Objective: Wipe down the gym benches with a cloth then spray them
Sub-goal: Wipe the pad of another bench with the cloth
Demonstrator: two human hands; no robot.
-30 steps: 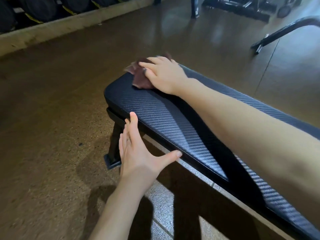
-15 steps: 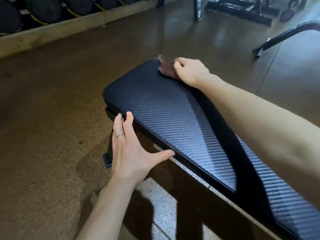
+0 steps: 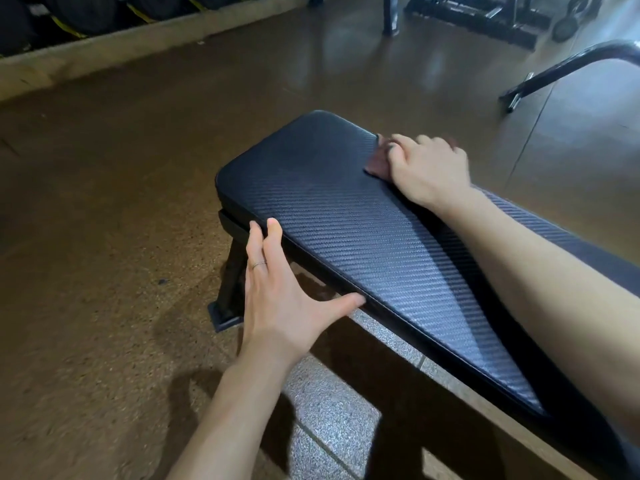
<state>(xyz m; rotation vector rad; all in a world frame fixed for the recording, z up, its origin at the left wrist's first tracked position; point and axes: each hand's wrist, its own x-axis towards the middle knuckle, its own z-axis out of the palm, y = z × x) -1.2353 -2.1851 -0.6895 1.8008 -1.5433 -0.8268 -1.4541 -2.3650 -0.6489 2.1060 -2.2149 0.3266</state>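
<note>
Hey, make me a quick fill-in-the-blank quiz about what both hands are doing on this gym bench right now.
1. The right hand presses a ____ against the bench.
2. The left hand wears a ____ on one finger.
3. The left hand rests on the bench pad's near ____.

Missing words: cloth; ring; edge

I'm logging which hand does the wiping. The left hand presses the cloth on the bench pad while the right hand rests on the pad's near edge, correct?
No, the hands are swapped. In the head view the right hand presses the cloth on the bench pad, and the left hand rests with straight fingers on the pad's near edge.
</note>
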